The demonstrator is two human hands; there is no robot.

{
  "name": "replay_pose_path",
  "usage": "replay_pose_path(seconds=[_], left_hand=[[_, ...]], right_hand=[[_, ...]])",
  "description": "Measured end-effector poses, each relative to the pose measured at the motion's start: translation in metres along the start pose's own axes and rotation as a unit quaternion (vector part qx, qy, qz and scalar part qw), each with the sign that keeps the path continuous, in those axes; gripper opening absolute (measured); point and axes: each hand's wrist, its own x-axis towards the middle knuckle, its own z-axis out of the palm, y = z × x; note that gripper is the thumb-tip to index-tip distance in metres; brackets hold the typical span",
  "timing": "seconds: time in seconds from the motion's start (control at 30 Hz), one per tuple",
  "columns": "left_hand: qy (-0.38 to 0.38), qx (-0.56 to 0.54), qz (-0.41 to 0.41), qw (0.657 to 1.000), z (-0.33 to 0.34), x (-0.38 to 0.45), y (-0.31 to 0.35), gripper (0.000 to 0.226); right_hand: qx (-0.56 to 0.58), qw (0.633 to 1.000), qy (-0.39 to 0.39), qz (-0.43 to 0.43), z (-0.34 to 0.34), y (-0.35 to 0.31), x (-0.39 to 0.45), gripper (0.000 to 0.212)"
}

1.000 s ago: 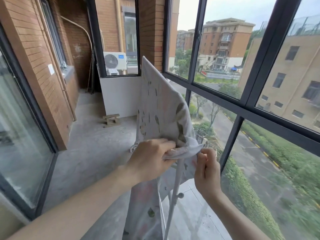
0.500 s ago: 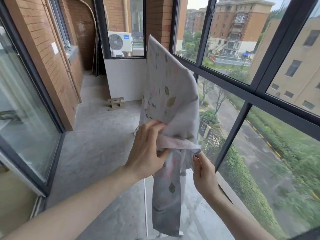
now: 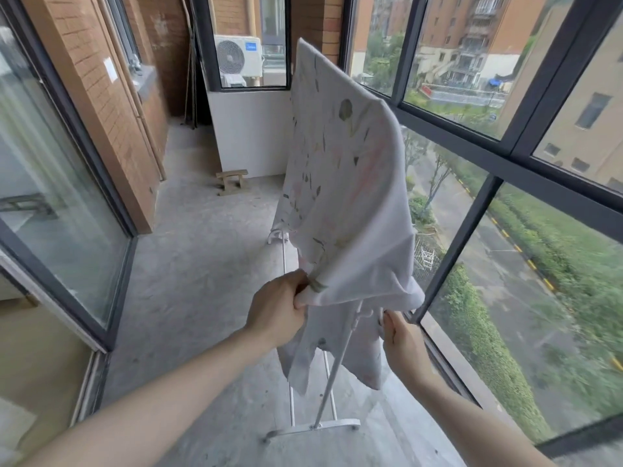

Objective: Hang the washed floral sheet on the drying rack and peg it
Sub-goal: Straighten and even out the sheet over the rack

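The pale floral sheet (image 3: 340,183) hangs draped over the top rail of the white drying rack (image 3: 323,412), running away from me along the window. My left hand (image 3: 278,310) grips a bunched fold of the sheet at its near left side. My right hand (image 3: 399,335) pinches the sheet's lower edge on the right side of the rack, by the upright pole. The top rail is hidden under the cloth. No pegs are in view.
I stand on a narrow concrete balcony. Dark-framed windows (image 3: 472,227) line the right side, a glass sliding door (image 3: 67,210) the left. A small wooden stool (image 3: 232,182) sits by the white end wall, with an air-conditioner unit (image 3: 237,59) behind the glass.
The view has tilted down, showing the rack's foot. My left hand slid lower along the sheet's left side, and my right hand dropped to the hanging edge on the right.
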Motion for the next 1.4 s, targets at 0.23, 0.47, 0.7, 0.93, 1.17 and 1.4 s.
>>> replay_pose_path(seconds=[0.23,0.47,0.7,0.93,1.17,1.4], left_hand=[[0.022,0.041,-0.022,0.999,-0.017,0.004,-0.021,0.019],[-0.097,0.076,-0.024,0.992,-0.01,-0.011,-0.026,0.02],[-0.229,0.026,-0.004,0.973,-0.007,-0.026,-0.032,0.012],[-0.279,0.033,-0.018,0.96,-0.021,-0.012,-0.038,0.007],[-0.282,-0.069,0.01,0.957,-0.092,0.04,0.013,0.039],[0.045,-0.169,0.07,0.982,-0.134,0.097,0.113,0.034]], right_hand=[[-0.019,0.991,-0.115,0.068,0.024,0.019,-0.033,0.025],[-0.036,0.984,-0.144,0.1,0.038,0.021,-0.054,0.022],[0.07,0.981,-0.122,0.133,0.027,-0.001,-0.05,0.03],[0.147,0.976,0.035,0.156,-0.036,-0.002,0.015,0.028],[0.33,0.934,0.013,0.136,-0.111,-0.059,0.103,0.036],[0.275,0.93,-0.236,0.068,-0.098,-0.081,0.119,0.034]])
